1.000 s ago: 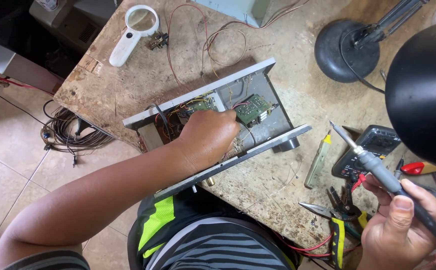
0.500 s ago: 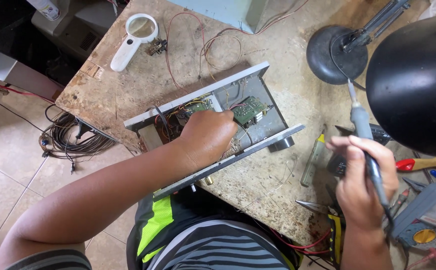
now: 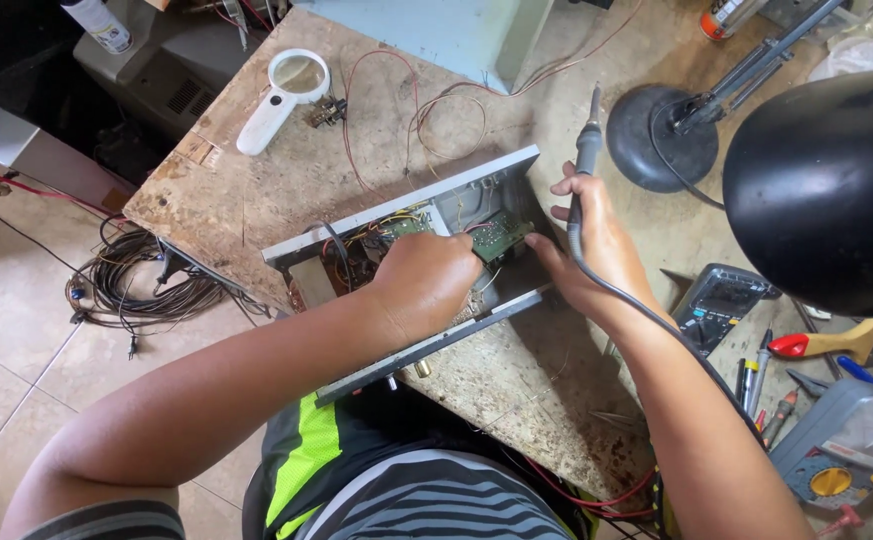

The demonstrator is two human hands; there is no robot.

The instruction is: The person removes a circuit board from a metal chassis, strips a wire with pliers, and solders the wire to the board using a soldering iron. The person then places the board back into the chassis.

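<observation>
An open grey metal chassis [image 3: 476,180] lies tilted on the worn workbench [image 3: 286,190], with green circuit boards [image 3: 496,235] and coloured wires inside. My left hand [image 3: 431,280] reaches into the chassis, fingers curled over the boards; what they grip is hidden. My right hand [image 3: 591,245] rests at the chassis's right end and holds a grey soldering iron [image 3: 586,150] with its tip pointing up and away. The iron's cable trails back along my right forearm.
A black desk lamp [image 3: 826,180] with a round base [image 3: 661,135] stands at the right. A white magnifying glass [image 3: 281,95] lies at the back left. Multimeters [image 3: 716,300], pens, screwdrivers and a red-handled tool [image 3: 816,343] crowd the right edge. A cable coil [image 3: 141,285] lies on the floor.
My right hand carried the soldering iron from the right edge of the bench across to the chassis. My left hand stayed inside the chassis. The view shifted slightly.
</observation>
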